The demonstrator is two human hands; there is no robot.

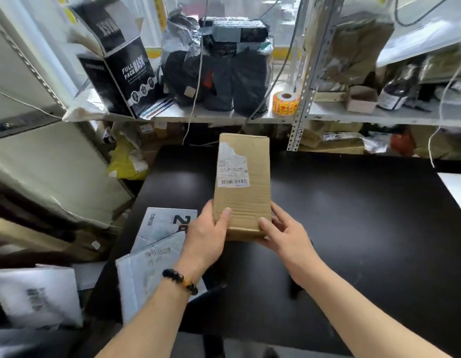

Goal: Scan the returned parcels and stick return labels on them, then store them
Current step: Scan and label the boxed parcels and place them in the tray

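Parcel: I have the brown cardboard parcel (241, 197) over the black worktop (353, 215), at the centre of my view. I cannot tell whether its far end rests on the worktop.
Long axis: it runs from 6 to 12 o'clock, straight away from me.
Left hand: my left hand (206, 236) clamps the near left corner, thumb on the top face, fingers wrapped underneath.
Right hand: my right hand (283, 236) clamps the near right corner, thumb on top.
Shipping label: the white shipping label (232, 166) faces up on the far half, toward 12 o'clock from both hands, with its barcode (233, 181) uncovered.
Sticker roll: an orange sticker roll (286, 103) stands on the shelf (224, 117) at 1 o'clock, well beyond the parcel.
Judgement: I think scanning comes next. The right hand is nearer the roll, so I would free that one and hold on with the left hand.
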